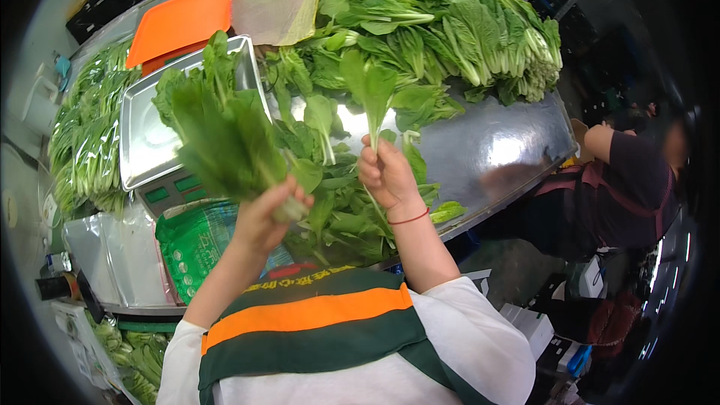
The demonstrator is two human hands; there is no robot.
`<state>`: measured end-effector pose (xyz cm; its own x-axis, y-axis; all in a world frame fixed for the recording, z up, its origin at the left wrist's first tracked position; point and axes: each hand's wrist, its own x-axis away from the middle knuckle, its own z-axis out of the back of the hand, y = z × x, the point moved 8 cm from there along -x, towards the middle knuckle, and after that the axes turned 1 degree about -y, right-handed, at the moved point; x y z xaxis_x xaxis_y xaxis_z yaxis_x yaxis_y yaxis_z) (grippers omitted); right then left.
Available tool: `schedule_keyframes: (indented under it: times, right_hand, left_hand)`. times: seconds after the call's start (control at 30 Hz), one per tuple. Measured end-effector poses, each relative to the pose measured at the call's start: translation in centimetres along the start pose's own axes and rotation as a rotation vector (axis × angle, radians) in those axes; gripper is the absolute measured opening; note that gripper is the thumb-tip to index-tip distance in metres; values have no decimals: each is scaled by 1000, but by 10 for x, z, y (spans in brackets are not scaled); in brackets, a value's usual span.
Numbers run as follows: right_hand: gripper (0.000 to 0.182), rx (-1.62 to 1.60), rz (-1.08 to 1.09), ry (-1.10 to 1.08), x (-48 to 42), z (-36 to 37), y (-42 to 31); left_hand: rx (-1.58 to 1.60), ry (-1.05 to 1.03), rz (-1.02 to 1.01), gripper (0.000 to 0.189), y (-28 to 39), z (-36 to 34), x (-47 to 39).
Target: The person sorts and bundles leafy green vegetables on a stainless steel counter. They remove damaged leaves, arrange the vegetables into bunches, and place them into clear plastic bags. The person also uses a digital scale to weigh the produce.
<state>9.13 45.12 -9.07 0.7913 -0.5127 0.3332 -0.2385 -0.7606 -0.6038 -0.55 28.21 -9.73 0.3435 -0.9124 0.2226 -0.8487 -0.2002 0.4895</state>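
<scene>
My left hand (265, 215) is closed around the stems of a bunch of leafy greens (222, 135), blurred and partly in front of the scale's steel pan (149, 124). In my right hand (388, 173) a small leafy stalk (371, 93) stands upright, pinched near its base between thumb and fingers. Beneath and between both hands, loose green leaves (349, 211) lie strewn on the steel table (478, 135). Beyond them rises a large heap of leafy greens (450, 34), with pale stem ends facing right.
Plastic-wrapped greens (93, 135) lie left of the scale. Behind it are an orange tray (185, 19) and a mesh sheet (278, 8). Clear plastic bags (121, 261) and a green printed package (188, 247) lie near the front edge. A person (613, 191) is at the right.
</scene>
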Motion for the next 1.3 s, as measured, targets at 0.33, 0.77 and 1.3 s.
schedule_keyframes:
  times: [0.33,0.77,1.3]
  right_hand:
    - [19,1052,392,-256,24,-64,27]
    - [22,1506,388,-51,-89,-59,-65]
    - [26,382,267,27,-59,49,-61]
  left_hand:
    - [-200,255,-167,32,5,-9,-20]
    - [-206,227,-222,25,15,-16,-7]
    - [-167,198,-194,35,13,-11,-1]
